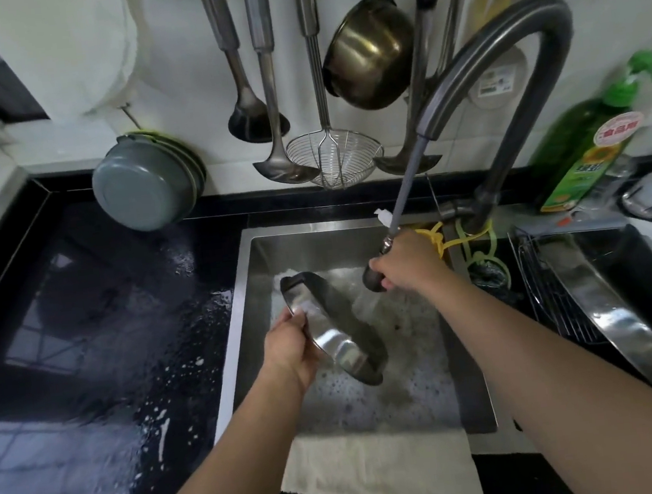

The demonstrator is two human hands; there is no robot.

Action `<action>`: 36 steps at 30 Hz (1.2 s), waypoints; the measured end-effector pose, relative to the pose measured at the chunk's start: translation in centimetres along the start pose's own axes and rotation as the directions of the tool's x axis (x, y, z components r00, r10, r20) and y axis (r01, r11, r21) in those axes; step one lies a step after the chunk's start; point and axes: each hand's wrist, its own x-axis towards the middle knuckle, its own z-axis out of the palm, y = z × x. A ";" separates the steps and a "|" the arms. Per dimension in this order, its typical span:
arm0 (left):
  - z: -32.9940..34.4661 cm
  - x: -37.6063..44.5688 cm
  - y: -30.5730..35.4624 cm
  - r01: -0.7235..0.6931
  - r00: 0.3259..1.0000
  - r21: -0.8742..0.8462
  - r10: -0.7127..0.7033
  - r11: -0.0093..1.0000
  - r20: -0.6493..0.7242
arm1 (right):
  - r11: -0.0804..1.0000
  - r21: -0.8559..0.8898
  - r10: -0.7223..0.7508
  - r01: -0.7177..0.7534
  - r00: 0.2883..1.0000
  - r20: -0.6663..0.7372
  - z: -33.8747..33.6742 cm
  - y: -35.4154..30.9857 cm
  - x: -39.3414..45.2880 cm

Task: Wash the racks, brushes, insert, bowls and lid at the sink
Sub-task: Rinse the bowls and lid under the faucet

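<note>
Bowl [334, 326] gripped by left hand [290, 345] (bottle [583, 147] label unreadable).

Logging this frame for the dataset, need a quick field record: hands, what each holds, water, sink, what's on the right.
left hand: grips the rim of a steel bowl, held tilted over the sink
right hand: holds the pull-out spray head, aimed toward the bowl
water: spraying from the head, down past the bowl
sink state: foam on the bottom
towel: draped over the sink's front edge
right side: wire rack with another steel bowl on it
soap bottle: green, by the tap
</note>
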 end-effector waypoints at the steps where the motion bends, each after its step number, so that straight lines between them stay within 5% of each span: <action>1: -0.2 0.1 0.1 -0.013 1.000 -0.003 0.013 1.000 -0.007 | 0.998 -0.051 0.022 -0.022 1.000 -0.005 -0.6 0.5 -0.5; 4: -1.0 0.5 0.4 -0.014 0.999 -0.003 0.014 1.000 -0.049 | 0.990 -0.101 0.111 -0.101 0.989 0.097 -1.8 1.7 -2.6; 9: -0.4 0.9 0.2 -0.003 0.999 0.036 0.005 0.999 -0.042 | 0.968 0.218 0.063 -0.125 0.960 0.272 0.3 -1.5 -4.8; 16: -1.5 -1.0 0.0 0.048 0.998 0.165 -0.056 0.985 0.040 | 0.951 0.308 -0.010 0.005 1.000 0.013 1.0 -3.1 0.9; 22: -2.4 -2.2 2.2 -0.164 0.984 0.466 0.108 0.869 0.144 | 0.969 -0.243 -0.075 0.036 0.986 -0.151 -3.6 1.2 0.9; 24: -2.6 -2.5 3.0 -0.276 0.955 0.637 0.129 0.720 0.268 | 0.957 -0.288 -0.020 -0.006 0.996 -0.087 -4.4 2.2 0.8; 26: -3.0 -2.5 3.0 -0.428 0.897 0.772 0.116 0.470 0.427 | 0.987 -0.149 0.052 -0.052 0.999 -0.004 -4.6 2.5 0.7; 28: -3.6 -1.9 2.2 -0.589 0.808 0.801 0.055 0.105 0.587 | 0.993 -0.058 0.108 -0.103 0.990 0.091 -4.7 2.1 0.0; 30: -4.7 -1.0 1.4 -0.707 0.642 0.590 -0.003 -0.390 0.767 | 0.991 -0.020 0.134 -0.133 0.971 0.199 -4.5 1.4 -1.4; 31: -5.6 -0.2 1.0 -0.696 0.567 0.448 -0.046 -0.561 0.823 | 0.987 0.031 0.147 -0.159 0.960 0.240 -4.2 1.0 -2.2; 33: -6.9 0.9 0.7 -0.651 0.510 0.280 -0.132 -0.706 0.850 | 0.972 0.136 0.139 -0.190 0.938 0.318 -3.6 0.4 -3.9; 36: -7.8 1.5 0.7 -0.612 0.494 0.178 -0.196 -0.771 0.847 | 0.949 0.263 0.046 -0.177 0.897 0.439 -2.1 -0.9 -5.7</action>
